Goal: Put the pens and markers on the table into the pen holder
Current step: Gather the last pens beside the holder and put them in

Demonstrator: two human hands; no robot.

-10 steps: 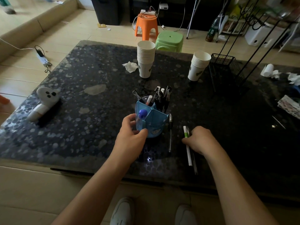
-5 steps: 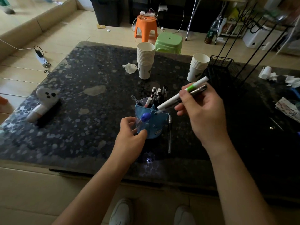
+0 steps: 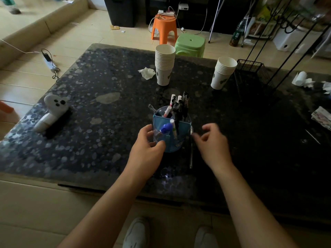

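Note:
A blue pen holder (image 3: 180,135) stands on the dark speckled table (image 3: 100,126), near its front middle, with several pens and markers upright in it. Among them are a white marker (image 3: 173,128) and a blue-capped one (image 3: 165,127). My left hand (image 3: 146,151) grips the holder's near left side. My right hand (image 3: 213,144) hovers just right of the holder, fingers apart and holding nothing. A dark pen (image 3: 191,149) lies on the table between the holder and my right hand, its near end pointing toward me.
Two stacks of paper cups (image 3: 164,65) (image 3: 223,72) stand behind the holder. A crumpled tissue (image 3: 147,73) lies near the left stack. A white ghost-shaped brush (image 3: 52,113) rests at the left. A black wire rack (image 3: 254,72) and paper scraps sit at the right.
My right hand lifted two markers from the table, carried them over the holder, let them go into it, and has come back down to the right with nothing in it. The left hand stayed put.

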